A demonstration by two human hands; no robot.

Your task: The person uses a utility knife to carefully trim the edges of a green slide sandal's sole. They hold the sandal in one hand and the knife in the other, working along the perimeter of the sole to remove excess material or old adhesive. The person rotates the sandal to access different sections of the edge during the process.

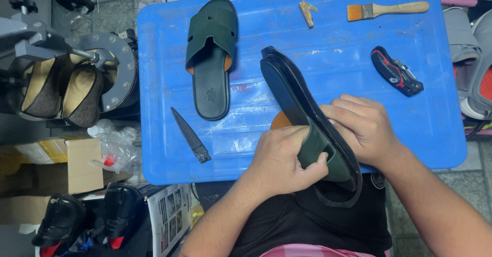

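Note:
A dark green slide sandal (292, 90) is held on its side over the near edge of a blue plastic lid (328, 36). My left hand (279, 159) grips its green strap from the left. Against the sole's underside, my right hand (361, 126) presses from the right. A thin black sole layer (341, 198) hangs loose around the heel end. The matching green sandal (210, 57) lies flat on the lid at the left, sole down.
On the lid lie a dark rasp (189, 135), a wooden-handled brush (387, 9), a red and black folding knife (397, 71) and a small wood scrap (307, 13). At left, brown shoes (61, 93) sit on a grey press, with a cardboard box (82, 165) and black shoes (82, 218) below.

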